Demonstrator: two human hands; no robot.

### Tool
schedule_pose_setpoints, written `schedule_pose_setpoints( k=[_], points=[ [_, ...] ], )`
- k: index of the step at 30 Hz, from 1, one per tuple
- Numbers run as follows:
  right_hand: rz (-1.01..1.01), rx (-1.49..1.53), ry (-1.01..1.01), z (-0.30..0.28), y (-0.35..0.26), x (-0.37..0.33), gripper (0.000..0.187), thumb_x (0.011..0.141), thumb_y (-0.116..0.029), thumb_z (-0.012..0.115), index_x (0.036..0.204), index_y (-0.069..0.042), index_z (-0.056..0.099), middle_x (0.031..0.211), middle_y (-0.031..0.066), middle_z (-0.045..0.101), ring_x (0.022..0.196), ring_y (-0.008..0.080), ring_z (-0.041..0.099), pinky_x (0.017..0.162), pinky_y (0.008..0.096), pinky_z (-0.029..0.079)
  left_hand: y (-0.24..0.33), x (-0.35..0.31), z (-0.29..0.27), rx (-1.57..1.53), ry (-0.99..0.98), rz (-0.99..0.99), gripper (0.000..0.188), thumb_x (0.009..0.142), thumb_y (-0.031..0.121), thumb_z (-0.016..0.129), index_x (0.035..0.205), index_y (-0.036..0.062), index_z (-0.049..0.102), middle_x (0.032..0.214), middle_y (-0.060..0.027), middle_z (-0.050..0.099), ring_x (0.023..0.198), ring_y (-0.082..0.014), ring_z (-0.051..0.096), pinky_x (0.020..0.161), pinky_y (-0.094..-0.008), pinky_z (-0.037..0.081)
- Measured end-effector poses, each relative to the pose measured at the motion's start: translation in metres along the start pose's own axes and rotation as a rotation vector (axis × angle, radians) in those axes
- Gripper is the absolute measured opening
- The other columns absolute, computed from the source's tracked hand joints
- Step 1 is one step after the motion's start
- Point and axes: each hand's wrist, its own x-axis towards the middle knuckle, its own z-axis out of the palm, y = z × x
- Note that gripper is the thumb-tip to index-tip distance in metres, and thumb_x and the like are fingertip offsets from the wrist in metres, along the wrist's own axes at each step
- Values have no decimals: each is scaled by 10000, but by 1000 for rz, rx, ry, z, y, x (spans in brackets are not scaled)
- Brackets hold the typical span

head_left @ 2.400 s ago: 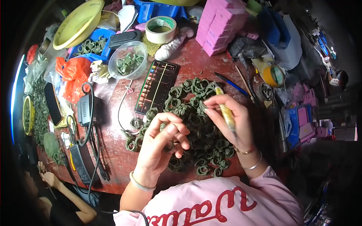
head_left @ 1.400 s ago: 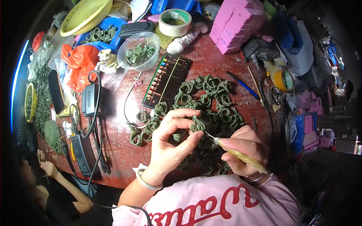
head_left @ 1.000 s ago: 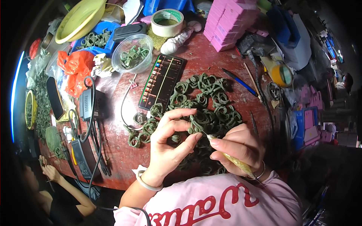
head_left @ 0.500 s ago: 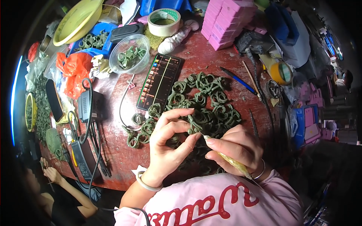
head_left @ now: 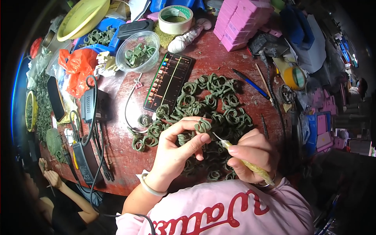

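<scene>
We are pinching a green ring (head_left: pixel 203 126) in our left fingers (head_left: pixel 194 144), our right fingers (head_left: pixel 250 153) gripping a yellow tool (head_left: pixel 256 170) beside them.

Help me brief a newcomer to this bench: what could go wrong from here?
The yellow-handled tool in the right hand points its thin tip toward the green ring-shaped piece in the left hand; a slip could prick the thumb or scar the piece.

The phone lies close beside the heap of green pieces, so reaching there might nudge it.
</scene>
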Motion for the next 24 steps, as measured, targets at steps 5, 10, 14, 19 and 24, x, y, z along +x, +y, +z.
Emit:
schedule_pose_setpoints(
  k=[5, 10, 14, 19, 24],
  points=[
    [-27, 14, -24, 5, 0, 2, 423, 717, -87, 819, 1100, -91, 641, 832, 2, 569, 658, 172, 559, 582, 293, 483, -1, 0, -1, -36, 5, -27, 157, 857, -17, 657, 1011, -7, 629, 1217, -177, 575, 823, -131, 642, 524, -189, 524],
    [-48, -10, -64, 7, 2, 3, 421, 688, -49, 820, 1076, -71, 660, 839, 12, 551, 685, 171, 556, 591, 290, 476, 1, 1, -3, -75, -12, -21, 144, 847, -62, 655, 987, -32, 649, 1183, -137, 554, 846, -170, 651, 585, -229, 580],
    [-16, -43, -97, 7, 4, 2, 400, 662, -41, 820, 1035, -76, 682, 844, 10, 538, 708, 165, 552, 601, 282, 469, -2, 0, -4, -27, -16, 2, 169, 853, -31, 647, 1020, -9, 636, 1201, -173, 583, 873, -157, 645, 562, -193, 543],
    [34, -12, -126, 7, 3, 1, 388, 664, -61, 812, 1034, -117, 709, 844, 7, 521, 725, 162, 547, 614, 278, 461, -4, 0, -3, 87, -21, 75, 153, 827, -39, 655, 974, 2, 657, 1149, -156, 620, 1054, -215, 595, 869, -320, 506],
    [23, 7, -125, 8, 4, -2, 390, 668, -67, 811, 1042, -116, 713, 869, 9, 534, 733, 161, 552, 624, 280, 465, -9, 2, -7, 302, -32, 194, 140, 805, -28, 670, 942, 2, 671, 1100, -152, 648, 1066, -233, 586, 946, -368, 449]
  ],
)
